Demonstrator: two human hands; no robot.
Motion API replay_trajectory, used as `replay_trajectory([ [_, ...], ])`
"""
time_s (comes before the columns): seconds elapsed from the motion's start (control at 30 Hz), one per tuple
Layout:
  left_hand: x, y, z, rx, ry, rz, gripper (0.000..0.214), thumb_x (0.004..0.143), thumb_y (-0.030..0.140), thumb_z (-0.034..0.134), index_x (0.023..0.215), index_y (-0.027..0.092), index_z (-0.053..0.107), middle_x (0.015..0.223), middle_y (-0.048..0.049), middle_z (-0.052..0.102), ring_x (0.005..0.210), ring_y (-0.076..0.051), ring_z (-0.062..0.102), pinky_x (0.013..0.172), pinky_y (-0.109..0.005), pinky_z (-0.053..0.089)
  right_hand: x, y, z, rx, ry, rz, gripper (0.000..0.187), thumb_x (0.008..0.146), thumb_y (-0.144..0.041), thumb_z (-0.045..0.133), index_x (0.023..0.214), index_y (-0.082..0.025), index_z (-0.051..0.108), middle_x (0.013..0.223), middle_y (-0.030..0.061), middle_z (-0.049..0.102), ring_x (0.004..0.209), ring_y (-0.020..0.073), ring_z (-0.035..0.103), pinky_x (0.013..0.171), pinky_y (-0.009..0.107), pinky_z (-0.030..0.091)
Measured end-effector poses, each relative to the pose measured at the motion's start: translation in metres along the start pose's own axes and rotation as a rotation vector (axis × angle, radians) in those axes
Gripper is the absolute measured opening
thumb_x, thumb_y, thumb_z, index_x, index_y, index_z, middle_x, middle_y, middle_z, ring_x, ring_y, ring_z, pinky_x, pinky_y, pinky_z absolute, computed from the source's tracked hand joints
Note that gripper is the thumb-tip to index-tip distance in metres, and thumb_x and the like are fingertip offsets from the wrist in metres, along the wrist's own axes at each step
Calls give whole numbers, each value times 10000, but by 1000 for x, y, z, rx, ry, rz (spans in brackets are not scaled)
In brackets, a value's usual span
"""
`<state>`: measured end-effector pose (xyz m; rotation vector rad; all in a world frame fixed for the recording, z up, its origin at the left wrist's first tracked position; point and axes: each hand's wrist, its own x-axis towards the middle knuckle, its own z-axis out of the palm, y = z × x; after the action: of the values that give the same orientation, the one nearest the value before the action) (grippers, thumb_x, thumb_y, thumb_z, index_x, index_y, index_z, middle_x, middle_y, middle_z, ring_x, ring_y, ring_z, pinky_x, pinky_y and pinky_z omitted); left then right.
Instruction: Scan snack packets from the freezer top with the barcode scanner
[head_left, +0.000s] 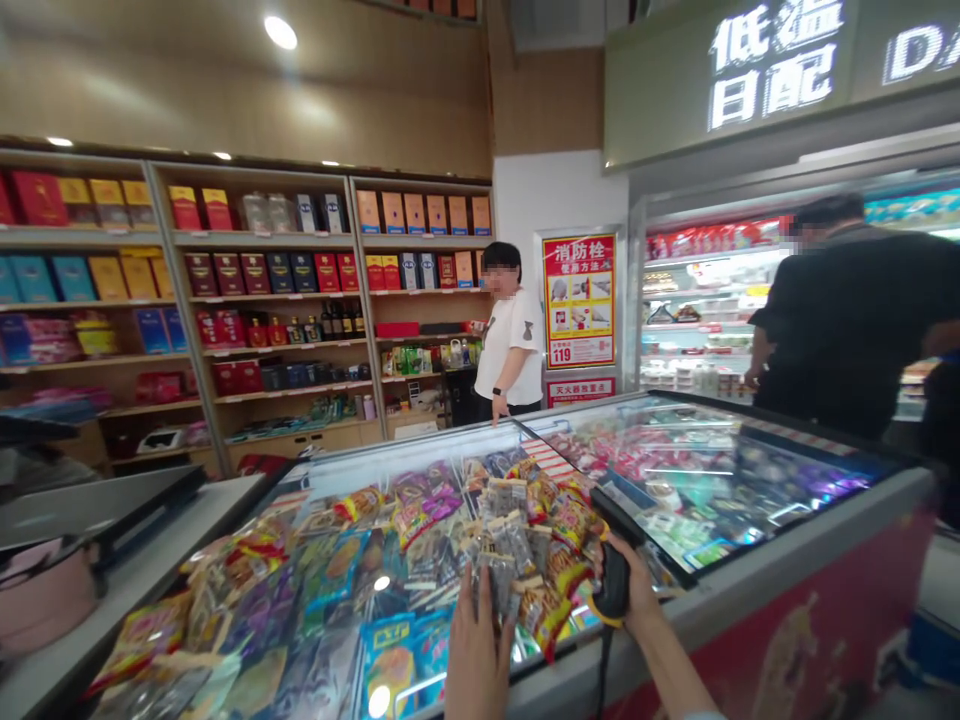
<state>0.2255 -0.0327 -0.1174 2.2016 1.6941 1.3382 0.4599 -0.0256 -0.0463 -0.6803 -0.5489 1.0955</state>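
Observation:
A black handheld barcode scanner (614,578) with a yellow edge and a hanging cable is gripped in my right hand (642,590), its head up near the freezer's frame. To its left, my left hand (480,650) reaches forward with fingers stretched out over clear-and-grey packets (506,535). I cannot tell whether the fingertips touch them. Red-and-yellow snack packets (541,610) lie between the two hands. More packets, purple (429,492) and red-yellow, spread across the glass top of the chest freezer (315,455). Blue packs (390,650) show near my left hand.
A second freezer section (675,470) adjoins on the right. A person in a white shirt (514,340) stands at the far edge; another in dark clothes (847,310) faces the chilled shelves. A counter (180,560) with a pink bag (49,590) stands left. Boxed goods fill shelves (274,235) behind.

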Motion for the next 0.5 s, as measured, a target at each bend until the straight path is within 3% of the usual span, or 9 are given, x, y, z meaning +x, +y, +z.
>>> replay_trajectory([
  [0.3, -3, -6, 8, 129, 40, 23, 560, 942, 349, 360, 1475, 179, 343, 1537, -122, 334, 1424, -263, 300, 1145, -453, 302, 5, 8, -8, 21, 25, 84, 360, 530, -370, 830, 765, -172, 644, 491, -42, 542, 386, 94, 475, 329, 186, 380],
  [0.5, -4, -13, 12, 122, -9, 2, 569, 943, 322, 338, 1493, 180, 300, 1537, -121, 332, 1433, -272, 278, 1157, -493, 277, 5, 7, -7, 11, 13, 89, 359, 534, -399, 819, 762, -177, 653, 478, -45, 523, 378, 94, 468, 336, 191, 385],
])
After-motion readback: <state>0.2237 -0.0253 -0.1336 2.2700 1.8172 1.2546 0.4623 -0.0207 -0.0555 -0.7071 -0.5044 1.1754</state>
